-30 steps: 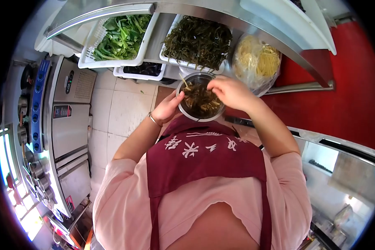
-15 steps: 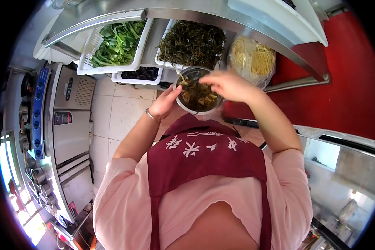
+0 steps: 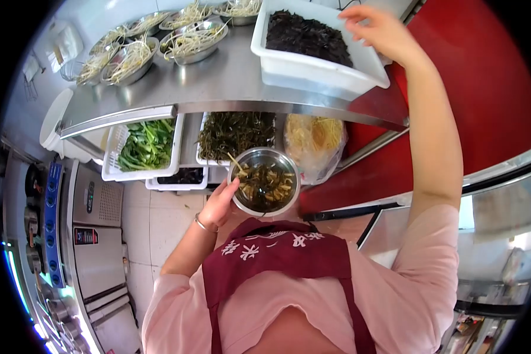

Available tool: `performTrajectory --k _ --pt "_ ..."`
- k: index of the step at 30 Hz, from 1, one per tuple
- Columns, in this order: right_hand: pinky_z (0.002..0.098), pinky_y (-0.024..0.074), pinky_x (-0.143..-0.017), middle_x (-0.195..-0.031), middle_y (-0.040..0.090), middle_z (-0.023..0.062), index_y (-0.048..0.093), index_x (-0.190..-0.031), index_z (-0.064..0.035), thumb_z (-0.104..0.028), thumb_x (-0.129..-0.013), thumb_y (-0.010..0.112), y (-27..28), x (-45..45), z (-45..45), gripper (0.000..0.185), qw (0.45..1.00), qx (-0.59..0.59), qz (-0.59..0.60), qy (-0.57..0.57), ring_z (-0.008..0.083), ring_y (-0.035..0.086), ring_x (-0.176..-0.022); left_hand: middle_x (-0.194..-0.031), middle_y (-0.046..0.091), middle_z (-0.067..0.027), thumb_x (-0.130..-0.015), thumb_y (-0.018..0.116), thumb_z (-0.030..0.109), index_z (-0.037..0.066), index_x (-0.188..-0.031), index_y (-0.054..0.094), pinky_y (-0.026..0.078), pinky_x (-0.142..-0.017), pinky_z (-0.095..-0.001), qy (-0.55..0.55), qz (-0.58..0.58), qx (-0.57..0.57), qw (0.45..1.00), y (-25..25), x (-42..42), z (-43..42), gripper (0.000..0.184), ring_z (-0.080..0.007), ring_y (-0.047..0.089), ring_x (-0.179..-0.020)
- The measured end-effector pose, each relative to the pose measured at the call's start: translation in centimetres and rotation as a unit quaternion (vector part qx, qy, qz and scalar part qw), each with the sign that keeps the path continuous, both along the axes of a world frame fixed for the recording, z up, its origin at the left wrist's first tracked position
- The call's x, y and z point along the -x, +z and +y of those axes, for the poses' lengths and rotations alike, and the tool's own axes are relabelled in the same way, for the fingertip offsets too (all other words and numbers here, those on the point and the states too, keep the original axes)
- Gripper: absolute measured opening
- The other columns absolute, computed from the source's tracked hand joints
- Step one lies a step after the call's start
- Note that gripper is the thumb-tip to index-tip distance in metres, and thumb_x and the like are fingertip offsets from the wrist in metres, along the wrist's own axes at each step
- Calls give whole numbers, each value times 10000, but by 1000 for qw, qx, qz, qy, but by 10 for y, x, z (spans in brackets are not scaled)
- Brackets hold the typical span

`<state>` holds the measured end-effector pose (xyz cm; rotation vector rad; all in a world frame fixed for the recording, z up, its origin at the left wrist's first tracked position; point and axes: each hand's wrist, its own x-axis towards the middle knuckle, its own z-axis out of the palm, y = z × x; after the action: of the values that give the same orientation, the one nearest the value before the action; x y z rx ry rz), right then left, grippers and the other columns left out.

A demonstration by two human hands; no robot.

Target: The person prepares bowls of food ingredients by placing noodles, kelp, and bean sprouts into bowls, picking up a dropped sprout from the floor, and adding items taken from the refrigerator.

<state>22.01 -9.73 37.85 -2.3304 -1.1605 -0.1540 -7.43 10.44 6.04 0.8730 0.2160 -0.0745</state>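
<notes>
We list first one round, silver stainless-steel bowl [image 3: 265,213], held off the counter, below and in front of the front edge of the grey stainless-steel counter [image 3: 230,82] and before the maroon cloth apron [image 3: 277,259]. Contents: a loose mix of dark-green and yellowish-brown shreds [image 3: 268,186], glossy, with one pale strip jutting over the left rim. Handling, in our judgement: the bowl stiff, thin-walled, light to moderate in weight, slick if wet; the shreds soft and slippery; best hold at the rim, thumb above, fingers supporting the wall beneath. We record the left hand [image 3: 218,205], closed on the bowl's left side, thumb at the rim, the other fingers largely hidden by the wall. We record next one white, rectangular plastic tub [image 3: 318,76], at the counter's right end by the front edge, containing limp black strips [image 3: 307,38], probably light, soft and slippery, to be taken in a loose pinch. The right hand [image 3: 374,29] is over the tub's right side near the rear corner, fingers parted and loosely bent, nothing visible between them; contact with the rim we cannot tell. Further items: silver metal bowls [image 3: 137,76] of pale sprouts [image 3: 130,59], toward the counter's left corner.
</notes>
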Motion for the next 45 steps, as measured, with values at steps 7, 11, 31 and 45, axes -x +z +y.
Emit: performTrajectory --k 7,11,31,45 --pt "332 530 -610 -1109 577 185 506 -1210 -45 -111 -745 623 -72 -72 35 484 913 389 -123 27 218 643 -797 -1250 488 -78 -936 489 268 32 -1343 310 449 -893 -294 -17 -8 21 1000 0 4 5 504 -160 511 -1097" --pt "281 476 -518 -752 600 73 583 -1031 -17 -82 -794 589 -29 -56 35 246 961 265 55 -52 131 580 -575 -1230 504 -83 -935 490 254 19 -1329 325 446 -895 -294 -14 4 27 1000 -4 7 9 488 -156 517 -1082" --pt "211 444 -503 -698 595 54 597 -989 24 -59 -855 569 51 19 -1 160 981 -174 52 -73 90 540 -573 -1228 502 -94 -932 496 285 27 -1336 317 495 -855 -344 -103 -17 -6 995 38 -57 -25 512 -189 521 -1098" --pt "294 503 -621 -861 594 77 603 -913 -44 1 -777 598 -88 153 -109 143 997 -9 46 60 207 604 -716 -1233 506 -94 -949 387 433 37 -1334 328 464 -901 -387 -219 -60 21 974 56 -107 -123 556 -199 526 -1098"
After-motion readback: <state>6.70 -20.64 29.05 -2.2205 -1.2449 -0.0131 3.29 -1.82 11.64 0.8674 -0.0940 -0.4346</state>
